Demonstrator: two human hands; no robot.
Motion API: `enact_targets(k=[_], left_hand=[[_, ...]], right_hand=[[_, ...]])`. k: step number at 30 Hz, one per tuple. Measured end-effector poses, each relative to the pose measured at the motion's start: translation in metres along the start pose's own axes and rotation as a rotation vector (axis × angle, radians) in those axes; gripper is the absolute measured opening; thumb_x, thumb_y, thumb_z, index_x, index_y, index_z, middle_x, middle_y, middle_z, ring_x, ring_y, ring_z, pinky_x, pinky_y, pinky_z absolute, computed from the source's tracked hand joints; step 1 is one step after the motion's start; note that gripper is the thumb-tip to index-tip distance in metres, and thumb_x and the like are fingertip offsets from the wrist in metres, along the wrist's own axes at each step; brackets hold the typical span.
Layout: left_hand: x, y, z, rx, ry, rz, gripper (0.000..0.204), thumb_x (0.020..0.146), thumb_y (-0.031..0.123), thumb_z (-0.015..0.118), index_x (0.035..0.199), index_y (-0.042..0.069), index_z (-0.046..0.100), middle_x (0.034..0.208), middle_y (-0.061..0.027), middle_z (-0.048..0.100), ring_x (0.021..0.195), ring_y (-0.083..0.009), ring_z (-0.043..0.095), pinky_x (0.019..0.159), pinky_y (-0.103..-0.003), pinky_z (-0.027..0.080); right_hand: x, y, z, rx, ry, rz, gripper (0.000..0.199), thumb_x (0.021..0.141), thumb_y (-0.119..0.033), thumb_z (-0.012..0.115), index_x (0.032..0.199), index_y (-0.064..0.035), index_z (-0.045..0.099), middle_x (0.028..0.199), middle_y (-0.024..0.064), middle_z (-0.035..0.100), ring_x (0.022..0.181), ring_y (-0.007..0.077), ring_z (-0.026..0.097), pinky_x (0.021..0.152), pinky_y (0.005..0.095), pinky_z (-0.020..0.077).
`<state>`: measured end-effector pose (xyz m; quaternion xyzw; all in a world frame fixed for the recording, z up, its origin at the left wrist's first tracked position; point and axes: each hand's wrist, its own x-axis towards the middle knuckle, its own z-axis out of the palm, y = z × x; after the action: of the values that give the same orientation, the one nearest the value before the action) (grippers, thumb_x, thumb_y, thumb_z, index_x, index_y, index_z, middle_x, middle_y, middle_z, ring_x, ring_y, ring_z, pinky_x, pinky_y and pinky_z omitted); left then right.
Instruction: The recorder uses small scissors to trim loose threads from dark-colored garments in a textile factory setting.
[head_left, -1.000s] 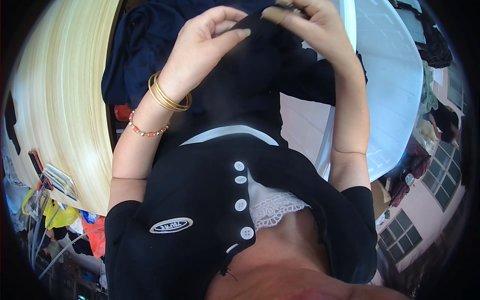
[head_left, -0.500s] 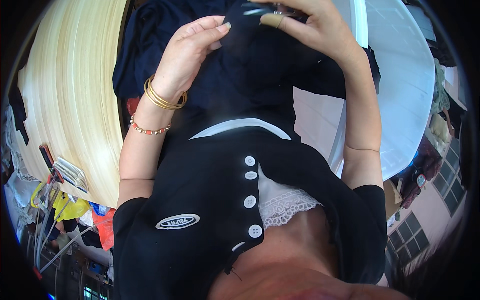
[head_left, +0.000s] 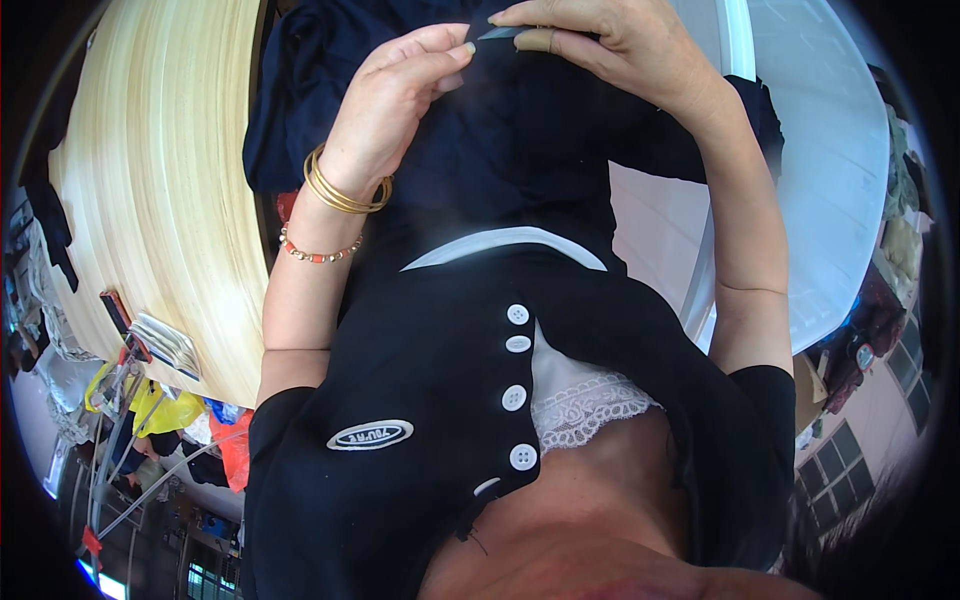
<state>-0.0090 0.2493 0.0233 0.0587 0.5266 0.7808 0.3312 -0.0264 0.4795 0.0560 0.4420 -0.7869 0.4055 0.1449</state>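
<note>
A dark navy garment (head_left: 520,150) is held up before the chest, pinched between the left hand's (head_left: 395,105) closed fingers and clamped under the right hand's (head_left: 610,50) fingertips, where a small blade-like tool (head_left: 503,33) could be slipped into skin.

Daylight was bright and even, with only soft shadows. The white table (head_left: 840,150) glared, washed pale at right. Fisheye bending curved the wooden edge (head_left: 170,200) and darkened the corners. The dark cloth (head_left: 530,140) lost detail; the rim looked slightly smeared
</note>
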Motion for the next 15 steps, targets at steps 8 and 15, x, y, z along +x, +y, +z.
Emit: enact_targets(k=[8, 15], left_hand=[[-0.001, 0.020, 0.013, 0.651, -0.120, 0.181, 0.035, 0.090, 0.013, 0.067, 0.069, 0.007, 0.039, 0.066, 0.0081, 0.030, 0.065, -0.0015, 0.030, 0.052, -0.025, 0.030], [-0.074, 0.151, 0.026, 1.143, 0.163, 0.659, 0.030, 0.076, -0.001, 0.070, 0.106, 0.000, 0.065, 0.099, -0.0138, 0.064, 0.084, -0.0215, 0.061, 0.071, -0.034, 0.051]], right_hand=[[-0.008, -0.006, -0.048, -0.105, -0.030, 0.334, 0.028, 0.089, -0.004, 0.063, 0.116, -0.0030, 0.067, 0.088, 0.0053, 0.060, 0.080, 0.0131, 0.055, 0.068, 0.0242, 0.0412], [-0.006, -0.002, -0.060, 0.234, 0.780, 0.663, 0.025, 0.093, -0.015, 0.064, 0.115, -0.0026, 0.067, 0.079, -0.0072, 0.058, 0.060, -0.0006, 0.040, 0.052, 0.0154, 0.0296]])
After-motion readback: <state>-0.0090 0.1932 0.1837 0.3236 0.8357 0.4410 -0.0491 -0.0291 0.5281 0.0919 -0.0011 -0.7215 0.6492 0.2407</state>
